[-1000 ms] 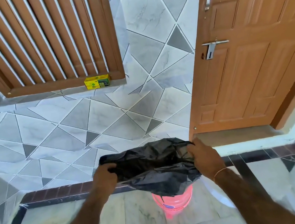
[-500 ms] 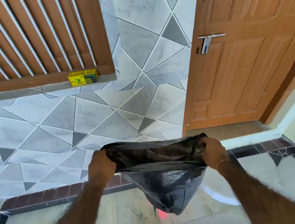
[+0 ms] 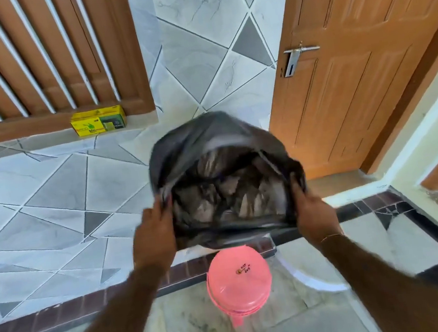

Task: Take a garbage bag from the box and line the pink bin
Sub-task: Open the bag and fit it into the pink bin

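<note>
A black garbage bag [image 3: 220, 165] billows open in front of me, its mouth facing me. My left hand [image 3: 155, 231] grips its left edge and my right hand [image 3: 313, 213] grips its right edge. The pink bin [image 3: 238, 278] stands on the floor just below the bag, between my forearms, seen from above. The bag hangs above the bin without touching it. The yellow bag box [image 3: 98, 121] sits on the ledge under the wooden grille at the back left.
A brown wooden door [image 3: 360, 61] stands ajar at the right. Grey tiled wall [image 3: 47, 195] fills the left, with a dark brick-pattern border [image 3: 64, 314] at its foot. A white curved object [image 3: 309, 279] lies right of the bin.
The bag has swung up and puffed open, with its mouth now toward me. Both hands have come closer together. The pink bin is uncovered and in full view.
</note>
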`<control>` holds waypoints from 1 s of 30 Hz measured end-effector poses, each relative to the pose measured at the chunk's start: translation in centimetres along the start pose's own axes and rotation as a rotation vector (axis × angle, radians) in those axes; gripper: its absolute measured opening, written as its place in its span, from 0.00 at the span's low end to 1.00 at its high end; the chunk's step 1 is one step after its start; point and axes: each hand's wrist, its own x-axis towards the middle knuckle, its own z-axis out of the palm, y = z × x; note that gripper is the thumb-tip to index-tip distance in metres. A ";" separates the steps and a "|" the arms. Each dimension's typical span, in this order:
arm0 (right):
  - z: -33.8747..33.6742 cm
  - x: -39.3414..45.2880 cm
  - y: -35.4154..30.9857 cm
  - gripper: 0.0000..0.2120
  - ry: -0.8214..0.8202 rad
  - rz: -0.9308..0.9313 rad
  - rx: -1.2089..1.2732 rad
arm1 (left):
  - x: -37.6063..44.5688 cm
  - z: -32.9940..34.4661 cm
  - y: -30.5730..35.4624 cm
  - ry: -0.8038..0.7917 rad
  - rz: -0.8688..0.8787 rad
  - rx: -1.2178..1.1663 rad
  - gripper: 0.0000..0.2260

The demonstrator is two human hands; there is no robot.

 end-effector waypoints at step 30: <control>4.7 0.2 -5.2 0.38 -0.201 0.263 0.262 | 0.1 4.2 -4.0 -0.239 -0.457 -0.382 0.38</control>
